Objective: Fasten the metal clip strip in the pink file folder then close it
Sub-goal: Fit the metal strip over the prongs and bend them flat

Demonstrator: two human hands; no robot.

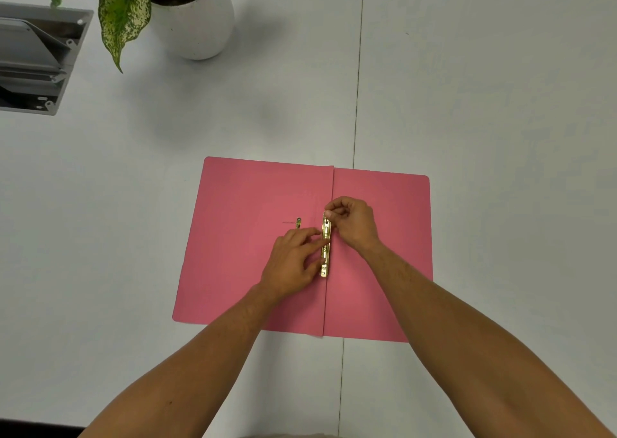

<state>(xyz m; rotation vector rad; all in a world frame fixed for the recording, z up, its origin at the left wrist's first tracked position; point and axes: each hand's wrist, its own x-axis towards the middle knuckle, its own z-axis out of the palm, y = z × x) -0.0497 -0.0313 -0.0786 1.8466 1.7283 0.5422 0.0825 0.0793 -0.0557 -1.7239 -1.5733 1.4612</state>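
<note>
The pink file folder (240, 264) lies open and flat on the white table, its fold running top to bottom in the middle. A gold metal clip strip (325, 264) lies along that fold. My left hand (290, 264) rests on the left leaf, with its fingertips pressing the strip's middle and lower part. My right hand (350, 220) pinches the strip's upper end from the right side. A small gold prong (298, 223) sticks up from the left leaf, a little left of the strip.
A white pot (197, 20) with a speckled green plant stands at the back. A grey open cable box (33, 60) sits in the table at the far left. A seam (357, 103) between table halves runs from back to front under the folder.
</note>
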